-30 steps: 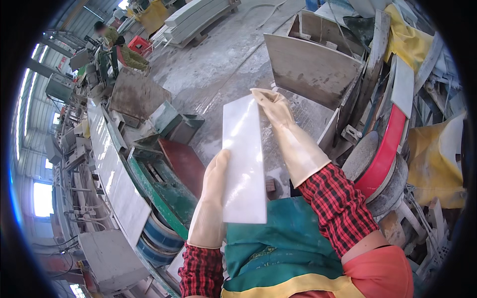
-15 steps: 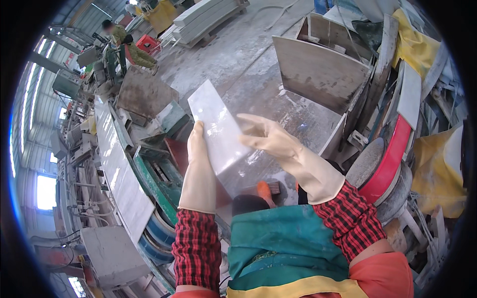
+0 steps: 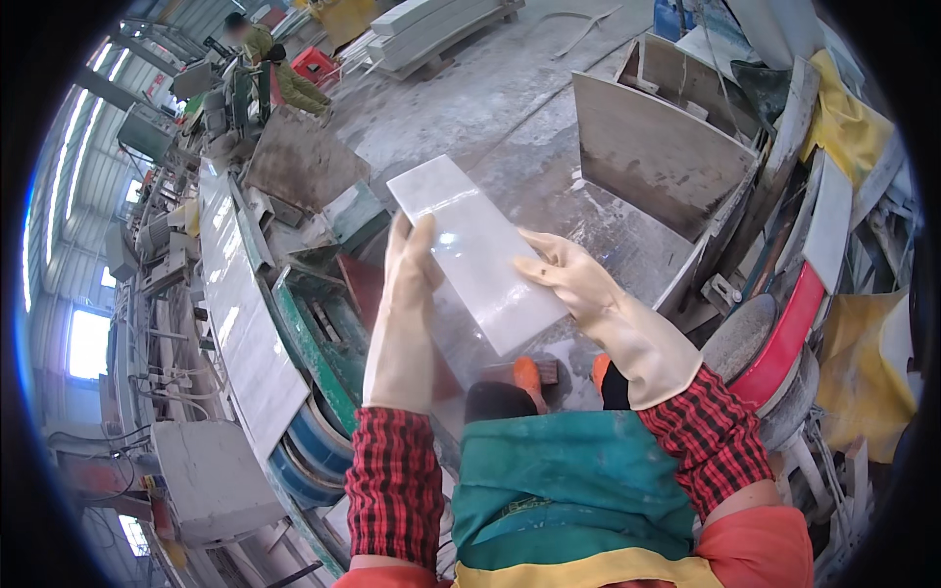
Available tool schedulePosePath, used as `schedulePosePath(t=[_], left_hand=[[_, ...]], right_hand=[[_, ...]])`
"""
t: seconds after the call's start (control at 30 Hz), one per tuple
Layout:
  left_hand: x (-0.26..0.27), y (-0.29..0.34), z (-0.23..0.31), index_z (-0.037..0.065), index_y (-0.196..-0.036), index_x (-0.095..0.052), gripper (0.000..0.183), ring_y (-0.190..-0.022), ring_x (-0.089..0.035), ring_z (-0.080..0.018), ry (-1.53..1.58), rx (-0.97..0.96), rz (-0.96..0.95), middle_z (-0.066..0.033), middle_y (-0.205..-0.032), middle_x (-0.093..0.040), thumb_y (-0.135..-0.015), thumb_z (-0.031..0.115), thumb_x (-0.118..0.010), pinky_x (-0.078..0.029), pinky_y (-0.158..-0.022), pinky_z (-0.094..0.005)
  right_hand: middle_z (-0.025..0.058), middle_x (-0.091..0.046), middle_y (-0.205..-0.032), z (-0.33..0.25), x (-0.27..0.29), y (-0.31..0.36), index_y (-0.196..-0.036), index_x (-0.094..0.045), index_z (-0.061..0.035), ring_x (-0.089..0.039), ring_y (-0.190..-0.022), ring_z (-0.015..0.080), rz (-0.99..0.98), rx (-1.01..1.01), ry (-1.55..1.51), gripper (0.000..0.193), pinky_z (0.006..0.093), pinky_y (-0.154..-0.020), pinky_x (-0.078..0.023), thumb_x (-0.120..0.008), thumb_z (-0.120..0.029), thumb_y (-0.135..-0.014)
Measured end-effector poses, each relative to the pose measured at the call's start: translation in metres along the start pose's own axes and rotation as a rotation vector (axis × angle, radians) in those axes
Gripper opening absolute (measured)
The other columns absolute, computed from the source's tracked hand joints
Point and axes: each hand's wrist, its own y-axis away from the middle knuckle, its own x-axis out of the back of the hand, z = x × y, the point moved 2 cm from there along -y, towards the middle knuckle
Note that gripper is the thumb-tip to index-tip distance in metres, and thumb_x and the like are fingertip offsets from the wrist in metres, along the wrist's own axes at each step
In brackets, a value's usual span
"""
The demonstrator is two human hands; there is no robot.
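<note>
A glossy white rectangular stone slab (image 3: 480,260) is held up in front of me, tilted, with light glinting off its face. My left hand (image 3: 408,257), in a cream rubber glove, grips its left edge, thumb on the face and fingers behind. On the opposite edge my right hand (image 3: 569,279), gloved alike, pinches the slab with thumb in front; its other fingers are partly hidden behind. Below the slab show my green apron (image 3: 569,480) and an orange boot (image 3: 530,380).
On the left runs a machine with a long pale slab (image 3: 240,323), a green metal frame (image 3: 319,338) and blue wheels (image 3: 312,461). Upright brown boards (image 3: 657,147) stand to the right, near a red-rimmed wheel (image 3: 784,338). A person (image 3: 279,69) works far left by stacked pale beams (image 3: 431,34).
The slab has turned and shifted slightly right. My right fingers, spread before, have closed onto its right edge; my left thumb has moved onto the face. The whole view has shifted a little.
</note>
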Motion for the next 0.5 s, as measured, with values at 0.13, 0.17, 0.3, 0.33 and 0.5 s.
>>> schedulePosePath(t=[0.13,0.17,0.3,0.33,0.5], left_hand=[[0.012,-0.049,0.003,0.010,-0.151,-0.035,0.065,-0.106,-0.066,-0.0217,0.216,-0.095,0.188,-0.0136,-0.127,-0.061,-0.096,0.026,-0.067,-0.058,-0.084,-0.0369],[0.055,-0.041,0.011,0.010,-0.143,-0.045,0.055,-0.101,-0.067,-0.0171,0.181,-0.121,0.281,-0.0104,-0.121,-0.065,-0.096,0.025,-0.068,-0.059,-0.079,-0.0315],[0.079,-0.051,0.007,0.008,-0.142,-0.046,0.053,-0.106,-0.065,-0.0193,0.135,-0.050,0.286,-0.0105,-0.123,-0.064,-0.097,0.027,-0.067,-0.056,-0.087,-0.0333],[0.085,-0.049,0.004,0.007,-0.144,-0.044,0.055,-0.109,-0.064,-0.0212,0.132,-0.070,0.305,-0.0116,-0.126,-0.062,-0.098,0.028,-0.065,-0.055,-0.090,-0.0350],[0.002,0.012,-0.025,0.006,-0.151,-0.035,0.063,-0.131,-0.049,-0.0276,0.136,-0.134,0.107,-0.0145,-0.145,-0.048,-0.100,0.034,-0.059,-0.041,-0.110,-0.0420]], right_hand=[[0.0077,-0.066,-0.126,-0.017,0.001,0.010,-0.143,-0.049,0.0047,-0.064,-0.104,0.0099,-0.042,-0.020,0.039,0.050,0.0238,-0.090,-0.052,-0.062,-0.015,-0.099],[0.0089,-0.065,-0.127,-0.010,-0.017,0.007,-0.143,-0.048,0.0048,-0.064,-0.108,0.0116,-0.119,-0.070,-0.008,0.050,0.0254,-0.093,-0.051,-0.062,-0.014,-0.099],[0.0112,-0.064,-0.131,-0.001,-0.011,0.004,-0.143,-0.047,0.0050,-0.063,-0.113,0.0149,-0.130,-0.103,0.021,0.051,0.0284,-0.097,-0.050,-0.062,-0.010,-0.097],[0.0112,-0.064,-0.131,0.004,-0.010,0.001,-0.143,-0.048,0.0051,-0.063,-0.113,0.0148,-0.131,-0.108,0.040,0.051,0.0283,-0.097,-0.050,-0.063,-0.010,-0.097],[0.0080,-0.067,-0.123,0.005,-0.003,-0.007,-0.141,-0.050,0.0043,-0.066,-0.104,0.0112,-0.058,-0.026,-0.037,0.048,0.0244,-0.090,-0.053,-0.061,-0.012,-0.098]])
